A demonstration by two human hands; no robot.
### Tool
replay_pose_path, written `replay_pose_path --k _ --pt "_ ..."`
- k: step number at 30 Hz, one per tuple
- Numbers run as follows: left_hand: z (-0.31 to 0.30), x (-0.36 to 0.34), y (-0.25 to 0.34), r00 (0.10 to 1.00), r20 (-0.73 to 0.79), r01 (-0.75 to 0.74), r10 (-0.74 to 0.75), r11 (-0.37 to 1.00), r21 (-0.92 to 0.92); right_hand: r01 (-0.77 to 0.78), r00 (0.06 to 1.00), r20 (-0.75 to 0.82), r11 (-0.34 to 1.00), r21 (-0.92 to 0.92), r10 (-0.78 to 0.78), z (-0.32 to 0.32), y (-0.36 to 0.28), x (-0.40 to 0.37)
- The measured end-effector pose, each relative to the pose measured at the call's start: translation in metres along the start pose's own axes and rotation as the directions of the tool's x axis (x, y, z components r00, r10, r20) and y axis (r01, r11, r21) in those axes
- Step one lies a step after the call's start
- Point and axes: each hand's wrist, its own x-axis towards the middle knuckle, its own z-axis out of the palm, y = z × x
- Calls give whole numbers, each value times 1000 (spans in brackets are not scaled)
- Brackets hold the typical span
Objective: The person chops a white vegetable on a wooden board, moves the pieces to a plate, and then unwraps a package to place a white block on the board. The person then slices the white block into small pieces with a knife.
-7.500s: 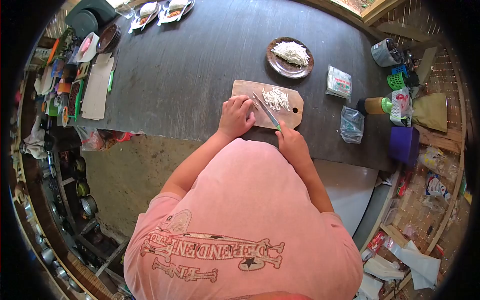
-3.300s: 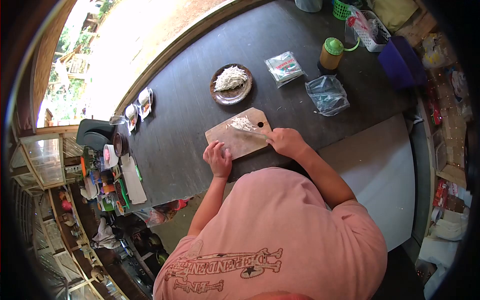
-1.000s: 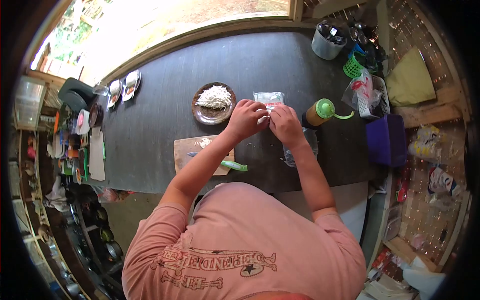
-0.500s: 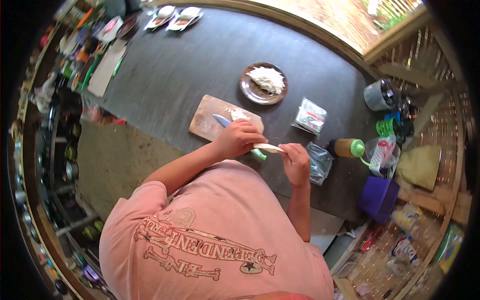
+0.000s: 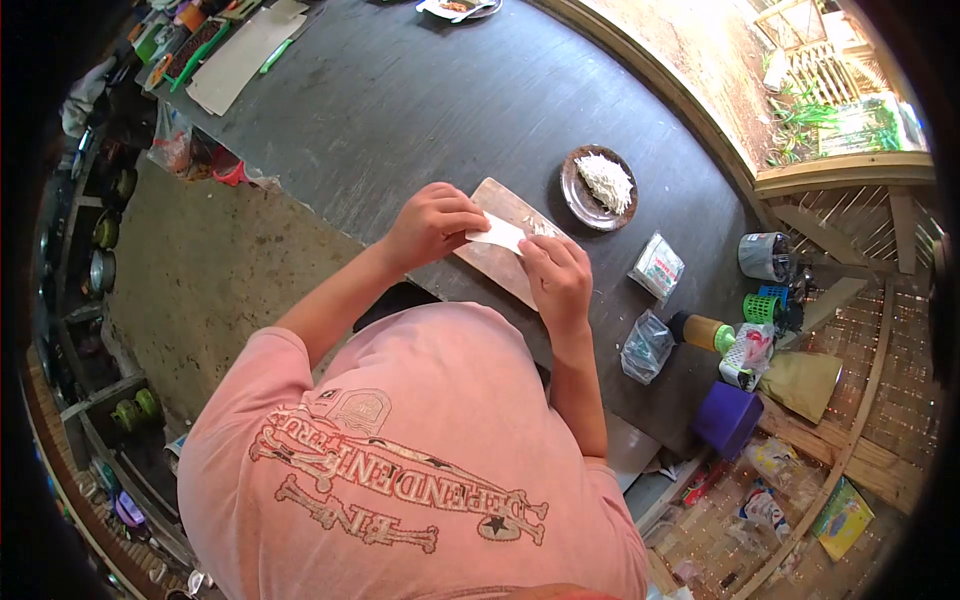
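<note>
A thin, flat white slice (image 5: pixel 497 233) is stretched between my two hands above the cutting board. My left hand (image 5: pixel 437 224) pinches its left end, while my right hand (image 5: pixel 556 274) grips the right end, with fingers closed. Under them lies the wooden cutting board (image 5: pixel 497 272), partly covered by my hands, with a few white shreds (image 5: pixel 538 224) on it. Beyond the board to the right, a brown plate (image 5: pixel 577 207) carries a heap of white shreds (image 5: pixel 606 182). No knife shows now.
To the right are a printed packet (image 5: pixel 657 268), a clear plastic bag (image 5: pixel 647 347), a bottle with a green lid (image 5: pixel 703 333) and a purple container (image 5: pixel 727 418). Cardboard (image 5: pixel 240 62) lies at the table's far left; another plate (image 5: pixel 460 10) is at the far edge.
My hands have moved left over the board, and the white slice now shows its broad face. The view has shifted, and the knife seen on the board before is out of sight.
</note>
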Motion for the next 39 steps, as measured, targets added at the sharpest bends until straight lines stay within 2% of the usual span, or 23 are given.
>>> replay_pose_path --k 2,3,4,5,6,7,8,10,12,14,16,19,22,28,32,35,37,39 --pt "-11 7 -12 983 58 -175 173 984 25 -9 1000 21 997 -74 11 6 -8 -6" --pt "-9 -3 -25 974 143 -184 178 983 28 6 996 88 990 -142 7 13 -9 -13" --pt "-5 -16 -37 974 134 -186 181 982 23 23 988 155 978 -207 10 22 -9 -21" --pt "0 -30 -47 943 287 -191 167 980 55 10 966 251 965 -263 58 35 -6 -37" --pt "4 -44 -56 889 434 -202 147 976 84 10 964 257 963 -270 62 42 -8 -47" --pt "2 -52 -58 866 487 -154 110 987 52 -78 970 205 968 -238 129 49 -12 -55" --pt "2 -59 -59 868 484 -156 115 987 45 -163 968 155 966 -200 195 55 -13 -62" --pt "-7 -66 -53 938 347 22 -3 998 -53 -232 951 154 949 -214 268 60 -19 -64" --pt "-3 -69 -59 937 349 58 -23 994 -91 -349 916 147 923 -164 373 66 -19 -60" --pt "9 -66 -67 963 221 172 -155 983 -62 -360 910 167 922 -140 380 76 -12 -50" --pt "17 -53 -75 960 231 175 -157 983 -56 -349 907 177 918 -189 381 84 -11 -30" --pt "30 -38 -83 951 287 97 -112 993 67 -339 889 225 903 -264 400 90 -13 -5" --pt "32 -28 -85 943 329 22 -53 995 98 -302 886 293 926 -227 360 96 -1 5" --pt "37 -25 -90 933 355 38 -57 997 62 -365 818 369 895 -257 440 99 4 13" --pt "38 -18 -91 911 403 79 -82 997 25 -361 849 317 902 -237 423 103 1 10" --pt "41 -15 -93 883 461 63 -87 996 68 -369 871 278 913 -170 404 107 1 7" --pt "44 -16 -96 916 390 122 -97 992 -41 -313 914 214 936 -163 343 109 2 2" --pt "42 -16 -97 924 374 108 -86 993 -39 -334 908 215 931 -148 360 108 2 -1"
